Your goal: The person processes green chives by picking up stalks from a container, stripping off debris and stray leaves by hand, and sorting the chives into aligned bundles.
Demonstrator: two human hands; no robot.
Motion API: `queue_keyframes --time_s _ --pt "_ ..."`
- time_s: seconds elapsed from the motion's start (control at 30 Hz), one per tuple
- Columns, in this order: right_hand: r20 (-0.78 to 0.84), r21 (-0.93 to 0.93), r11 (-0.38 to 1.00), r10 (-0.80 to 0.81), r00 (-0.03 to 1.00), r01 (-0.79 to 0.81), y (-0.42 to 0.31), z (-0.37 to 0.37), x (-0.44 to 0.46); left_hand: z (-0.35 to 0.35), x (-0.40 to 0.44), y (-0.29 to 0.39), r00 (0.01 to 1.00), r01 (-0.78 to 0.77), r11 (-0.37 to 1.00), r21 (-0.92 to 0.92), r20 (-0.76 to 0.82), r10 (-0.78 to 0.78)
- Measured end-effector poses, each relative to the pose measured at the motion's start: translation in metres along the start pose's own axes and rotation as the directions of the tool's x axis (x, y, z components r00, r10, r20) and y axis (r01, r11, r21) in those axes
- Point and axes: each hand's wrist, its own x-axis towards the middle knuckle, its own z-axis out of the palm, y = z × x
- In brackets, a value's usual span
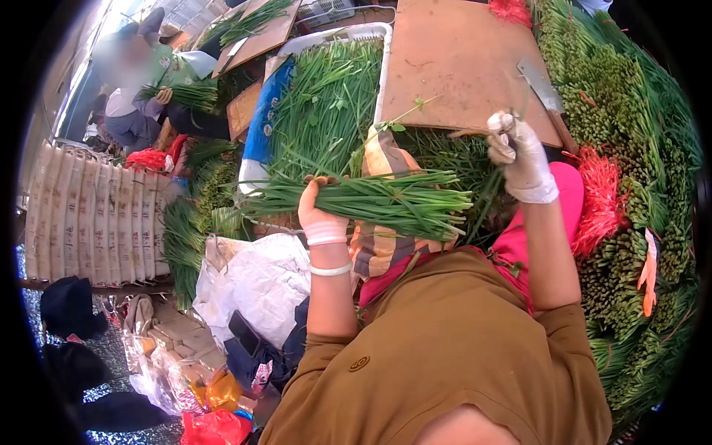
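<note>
My left hand point(320, 213), in a light glove with a pale bangle below it, is wrapped around a bundle of green garlic chives point(400, 194). The bundle lies level above my lap, its cut ends to the right and loose leaf tips to the left. Raised to the right of the bundle, apart from it, is my right hand point(523, 159) in a whitish glove. Its fingers are curled together; thin stems or strands show by the fingertips, but what they grip is unclear. Beneath the bundle lies an orange-and-grey striped cloth point(371, 245).
A white crate point(384, 55) of loose chives stands ahead, beside a brown board point(452, 63) with a cleaver point(540, 85) on it. Tied bundles point(619, 148) are stacked at right, near red strings point(597, 196). Another person point(137, 111) holds chives at upper left.
</note>
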Motion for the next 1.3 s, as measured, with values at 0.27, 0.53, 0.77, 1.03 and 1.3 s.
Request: queue_keyframes --time_s 0.27,0.53,0.77,1.03,1.3 --pt "-0.067 -0.964 0.234 0.253 0.965 -0.128 0.086 0.027 -0.002 0.039 -0.02 -0.027 0.989 0.019 0.98 0.197 0.14 -0.048" --pt "-0.046 -0.203 0.978 0.03 0.999 -0.038 0.021 0.006 -0.006 0.0 0.003 0.002 0.993 0.114 0.992 0.053 0.021 -0.115" --pt "-0.182 0.348 0.906 -0.187 0.965 0.242 -0.069 -0.082 -0.049 -0.036 0.024 0.019 0.969 0.012 0.999 -0.034 -0.247 -0.02" --pt "-0.234 -0.319 0.936 -0.232 0.944 0.15 -0.103 -0.112 -0.074 -0.064 0.03 0.039 0.927 -0.018 1.0 0.018 -0.375 0.023" --pt "0.139 -0.956 -0.268 -0.073 0.988 0.115 -0.015 -0.003 -0.029 -0.049 0.016 0.04 0.963 -0.065 0.998 -0.004 -0.264 0.061"
